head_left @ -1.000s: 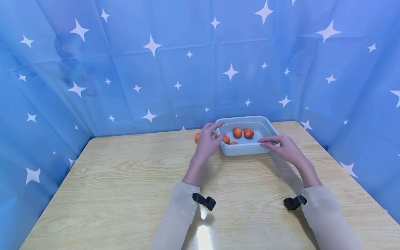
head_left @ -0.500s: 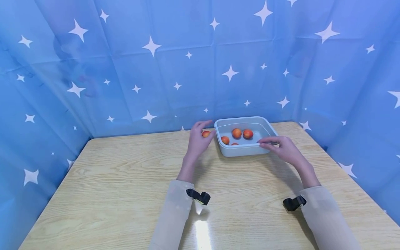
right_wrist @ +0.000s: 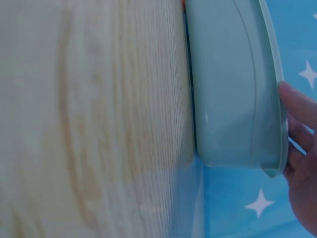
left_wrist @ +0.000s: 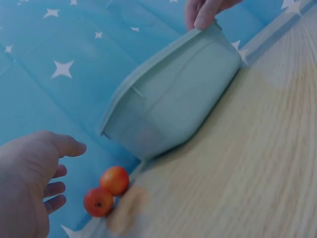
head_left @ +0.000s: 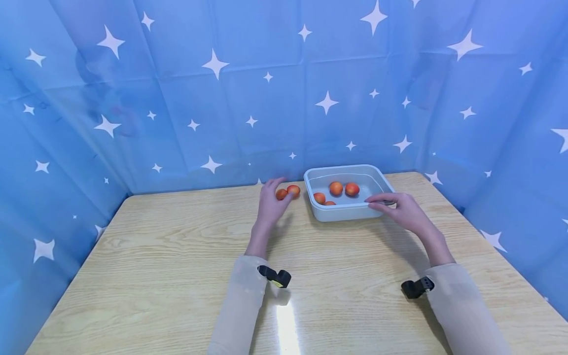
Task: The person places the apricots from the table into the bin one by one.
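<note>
A light blue plastic tub (head_left: 343, 214) stands at the back of the table with several small red-orange fruits, like nectarines, inside; one fruit (head_left: 352, 190) lies near its middle. My right hand (head_left: 406, 212) pinches the tub's rim at the front right corner, thumb outside in the right wrist view. Just left of the tub, two more fruits sit side by side on the table, a nearer fruit (left_wrist: 98, 202) and another fruit (left_wrist: 115, 180). My left hand (head_left: 269, 206) is beside these two, fingers spread and apart from them in the left wrist view.
The wooden table (head_left: 177, 266) runs back to a blue curtain (head_left: 266, 98) with white stars, close behind the tub. Black wrist cameras sit on both sleeves, one on the left sleeve (head_left: 241, 301).
My left hand has moved left, from the tub's left side to the two fruits on the table, which are now both in sight. The right hand stays on the rim.
</note>
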The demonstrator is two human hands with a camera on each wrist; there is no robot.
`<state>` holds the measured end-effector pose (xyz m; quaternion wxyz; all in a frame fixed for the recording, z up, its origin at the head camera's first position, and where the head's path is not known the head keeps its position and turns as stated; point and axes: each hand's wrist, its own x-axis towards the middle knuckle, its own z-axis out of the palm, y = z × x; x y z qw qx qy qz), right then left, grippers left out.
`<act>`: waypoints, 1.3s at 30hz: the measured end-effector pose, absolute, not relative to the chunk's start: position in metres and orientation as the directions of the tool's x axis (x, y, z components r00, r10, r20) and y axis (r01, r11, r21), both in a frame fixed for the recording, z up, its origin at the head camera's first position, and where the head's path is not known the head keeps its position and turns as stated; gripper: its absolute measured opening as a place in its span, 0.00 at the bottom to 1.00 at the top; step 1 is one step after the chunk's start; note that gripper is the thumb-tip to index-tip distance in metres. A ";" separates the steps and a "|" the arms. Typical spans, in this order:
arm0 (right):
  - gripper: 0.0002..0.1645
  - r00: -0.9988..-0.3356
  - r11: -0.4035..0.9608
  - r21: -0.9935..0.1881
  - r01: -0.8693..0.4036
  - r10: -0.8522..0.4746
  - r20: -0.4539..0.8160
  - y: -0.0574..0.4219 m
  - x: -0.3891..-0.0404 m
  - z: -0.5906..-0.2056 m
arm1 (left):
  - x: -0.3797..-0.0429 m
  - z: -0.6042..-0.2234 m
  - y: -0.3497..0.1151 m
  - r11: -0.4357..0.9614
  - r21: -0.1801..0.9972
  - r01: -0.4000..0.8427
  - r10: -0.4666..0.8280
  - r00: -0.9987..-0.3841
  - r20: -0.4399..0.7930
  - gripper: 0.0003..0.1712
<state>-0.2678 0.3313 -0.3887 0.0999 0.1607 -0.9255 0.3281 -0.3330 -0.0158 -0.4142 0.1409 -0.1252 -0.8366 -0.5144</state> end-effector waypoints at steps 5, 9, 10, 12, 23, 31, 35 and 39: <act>0.16 -0.930 0.734 -0.576 -0.360 -0.230 0.288 0.332 -0.268 -0.389 | -0.335 -0.423 -0.019 0.477 0.818 0.321 0.077 -0.943 0.325 0.29; 0.16 -0.928 0.735 -0.572 -0.364 -0.233 0.291 0.332 -0.269 -0.389 | -0.336 -0.428 -0.020 0.501 0.802 0.325 0.096 -0.942 0.322 0.30; 0.15 -0.928 0.736 -0.571 -0.364 -0.233 0.291 0.332 -0.269 -0.389 | -0.336 -0.429 -0.021 0.508 0.795 0.331 0.103 -0.940 0.326 0.31; 0.15 -0.926 0.735 -0.569 -0.368 -0.236 0.294 0.331 -0.269 -0.389 | -0.337 -0.431 -0.022 0.536 0.773 0.340 0.117 -0.936 0.331 0.31; 0.16 -0.928 0.733 -0.574 -0.364 -0.234 0.290 0.331 -0.268 -0.388 | -0.337 -0.436 -0.023 0.647 0.703 0.295 0.106 -0.948 0.300 0.25; 0.16 -0.936 0.734 -0.583 -0.347 -0.229 0.268 0.332 -0.269 -0.389 | -0.334 -0.434 -0.024 0.694 0.687 0.215 0.051 -0.967 0.251 0.24; 0.17 -0.936 0.738 -0.579 -0.345 -0.225 0.272 0.332 -0.269 -0.389 | -0.335 -0.435 -0.025 0.687 0.694 0.215 0.037 -0.964 0.263 0.23; 0.17 -0.936 0.740 -0.578 -0.345 -0.223 0.273 0.331 -0.269 -0.388 | -0.336 -0.436 -0.025 0.680 0.702 0.212 0.019 -0.962 0.272 0.21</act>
